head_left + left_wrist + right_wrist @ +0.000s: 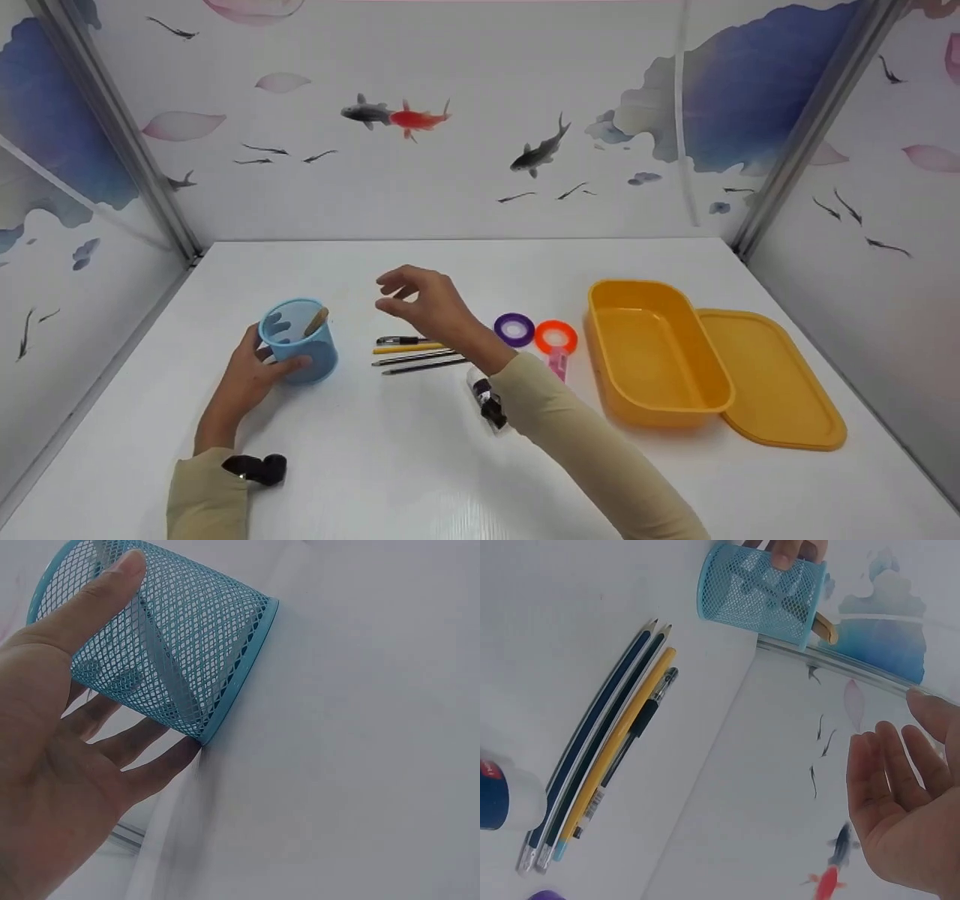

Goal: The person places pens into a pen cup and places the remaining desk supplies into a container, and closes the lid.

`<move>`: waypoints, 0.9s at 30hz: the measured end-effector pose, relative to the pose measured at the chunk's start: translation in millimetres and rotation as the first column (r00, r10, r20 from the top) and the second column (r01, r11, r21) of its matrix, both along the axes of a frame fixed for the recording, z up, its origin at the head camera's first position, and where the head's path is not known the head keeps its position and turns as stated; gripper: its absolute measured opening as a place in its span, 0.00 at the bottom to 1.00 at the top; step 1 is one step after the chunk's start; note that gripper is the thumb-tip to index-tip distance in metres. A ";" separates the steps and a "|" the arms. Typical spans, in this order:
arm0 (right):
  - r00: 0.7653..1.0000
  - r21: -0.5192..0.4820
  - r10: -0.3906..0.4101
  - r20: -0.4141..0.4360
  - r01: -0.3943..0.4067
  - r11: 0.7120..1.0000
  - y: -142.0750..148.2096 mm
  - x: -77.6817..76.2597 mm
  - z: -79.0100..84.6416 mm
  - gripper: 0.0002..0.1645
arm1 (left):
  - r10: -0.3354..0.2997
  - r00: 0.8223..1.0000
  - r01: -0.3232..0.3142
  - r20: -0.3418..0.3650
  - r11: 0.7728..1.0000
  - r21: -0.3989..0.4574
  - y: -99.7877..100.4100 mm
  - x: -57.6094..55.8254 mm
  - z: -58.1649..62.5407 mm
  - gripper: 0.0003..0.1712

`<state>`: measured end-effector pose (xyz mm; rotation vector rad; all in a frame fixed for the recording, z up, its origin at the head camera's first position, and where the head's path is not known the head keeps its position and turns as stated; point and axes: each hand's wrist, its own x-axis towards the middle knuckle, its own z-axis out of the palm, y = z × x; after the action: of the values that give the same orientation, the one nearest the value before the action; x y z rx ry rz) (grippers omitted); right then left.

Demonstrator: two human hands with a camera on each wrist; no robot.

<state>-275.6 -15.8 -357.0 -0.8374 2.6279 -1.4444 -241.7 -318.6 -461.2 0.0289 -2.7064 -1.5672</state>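
On the left side of the table, my left hand (pixel 246 369) grips a light blue mesh pen cup (pixel 319 361), thumb on the near side and fingers around the far side. A tan stick with a rounded end (pixel 317 322) leans inside the cup and pokes above its rim. My right hand (pixel 441 306) is raised with loosely bent fingers and nothing in them. Beyond its wrist lie a black-gripped pen (pixel 640 720), a yellow pencil (pixel 622 736) and two dark striped pencils (pixel 600 716), side by side.
A white and dark bottle (pixel 487 397) lies by the right forearm. Purple (pixel 498 330) and orange (pixel 571 330) rings sit behind it, near a pink item (pixel 557 361). At right, a yellow box (pixel 660 420) stands beside its lid (pixel 795 390). Printed panels (pixel 465 195) surround the table.
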 end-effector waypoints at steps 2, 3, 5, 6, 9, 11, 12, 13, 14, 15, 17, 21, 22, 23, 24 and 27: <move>1.000 -0.003 -0.004 0.000 0.004 1.000 7.0 1.5 -0.8 0.20 | 0.000 1.000 0.000 0.000 1.000 -0.001 -0.2 0.7 -0.5 0.62; 1.000 -0.004 -0.004 0.000 0.004 1.000 10.8 2.0 -1.8 0.20 | 0.002 1.000 -0.002 0.003 1.000 -0.003 -0.1 1.5 -0.8 0.62; 1.000 -0.001 -0.006 -0.003 0.006 1.000 18.4 2.4 -4.4 0.20 | 0.004 1.000 -0.004 0.008 1.000 -0.005 -0.1 3.2 -1.3 0.62; 1.000 0.000 -0.006 -0.005 0.006 1.000 22.5 2.5 -5.8 0.20 | 0.004 1.000 -0.004 0.010 1.000 -0.006 -0.2 3.8 -1.7 0.62; 1.000 0.015 -0.010 -0.020 0.010 1.000 35.2 1.5 -10.4 0.19 | 0.006 1.000 -0.005 0.011 1.000 -0.005 -0.9 5.0 -3.2 0.62; 0.999 0.018 -0.015 -0.028 0.016 1.000 43.7 -0.2 -14.3 0.19 | 0.002 1.000 -0.002 0.004 1.000 0.001 -1.6 5.1 -4.3 0.62; 0.999 0.018 -0.019 -0.031 0.020 1.000 47.8 -1.1 -16.2 0.19 | 0.001 1.000 -0.001 0.000 1.000 0.003 -2.0 4.8 -4.8 0.62; 0.999 0.018 -0.022 -0.035 0.022 1.000 51.8 -2.3 -18.4 0.19 | -0.001 1.000 0.001 -0.003 1.000 0.006 -2.4 4.6 -5.2 0.61; 0.999 0.018 -0.026 -0.036 0.026 0.999 55.8 -3.2 -20.3 0.19 | -0.002 1.000 0.002 -0.005 1.000 0.008 -2.7 4.4 -5.5 0.61; 0.999 0.020 -0.029 -0.037 0.030 0.999 59.6 -4.4 -22.5 0.19 | -0.003 1.000 0.003 -0.006 1.000 0.009 -2.9 4.1 -5.7 0.61; 0.998 0.023 -0.034 -0.043 0.035 0.999 66.9 -6.3 -26.8 0.19 | -0.005 1.000 0.005 -0.004 1.000 0.008 -3.0 3.5 -5.6 0.62; 0.998 0.030 -0.046 -0.050 0.048 0.998 79.1 -9.6 -34.7 0.18 | -0.009 1.000 0.009 0.002 1.000 -0.003 -2.2 2.7 -4.1 0.62; 0.998 0.028 -0.049 -0.051 0.050 0.998 81.8 -10.1 -36.5 0.18 | -0.009 1.000 0.009 0.002 1.000 -0.004 -1.9 2.4 -3.7 0.62; 0.997 0.029 -0.056 -0.046 0.057 0.998 84.2 -10.5 -38.0 0.18 | -0.010 1.000 0.010 0.001 1.000 -0.005 -1.6 2.0 -3.4 0.62; 0.997 0.030 -0.062 -0.040 0.063 0.998 86.5 -11.1 -40.0 0.18 | -0.012 1.000 0.012 -0.001 1.000 -0.005 -1.5 1.5 -3.2 0.63; 0.996 0.047 -0.090 -0.017 0.090 0.995 92.7 -12.7 -46.2 0.17 | -0.013 1.000 0.013 -0.005 1.000 -0.003 -0.8 0.3 -2.5 0.63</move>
<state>-288.3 76.9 -403.2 -0.7370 2.7325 -1.3943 -241.5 -319.4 -463.8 0.0074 -2.7110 -1.5638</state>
